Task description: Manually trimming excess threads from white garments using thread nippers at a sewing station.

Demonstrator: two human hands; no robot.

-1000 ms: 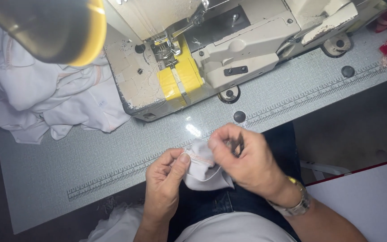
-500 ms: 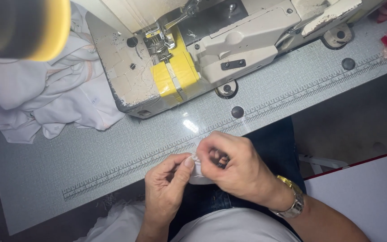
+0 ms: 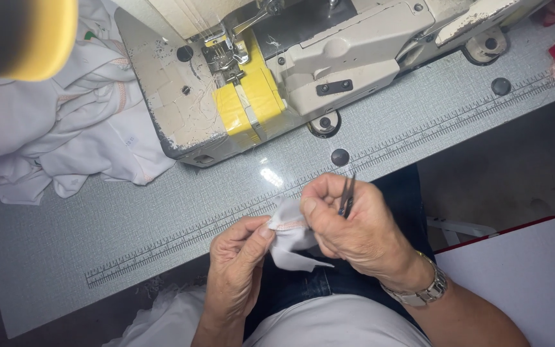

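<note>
My left hand (image 3: pixel 237 260) pinches one edge of a small white cloth piece (image 3: pixel 288 234) with a pale orange stitched edge. My right hand (image 3: pixel 348 225) grips the other side of the same cloth with thumb and fingers. A pair of thin metal tweezers (image 3: pixel 347 196) sticks up between the fingers of that right hand. Both hands are held over my lap, just in front of the grey table edge (image 3: pixel 162 257) with its printed ruler strip. A metal wristwatch (image 3: pixel 422 292) is on my right wrist.
An industrial sewing machine (image 3: pixel 303 71) with yellow tape near its needle stands at the back of the table. A heap of white garments (image 3: pixel 65 135) lies at the left. More white cloth (image 3: pixel 155 321) hangs near my left forearm. A white surface with a red rim (image 3: pixel 521 276) is at the right.
The view has shifted slightly. My hands have drawn closer together on the cloth, and the tweezers now point up from my right hand.
</note>
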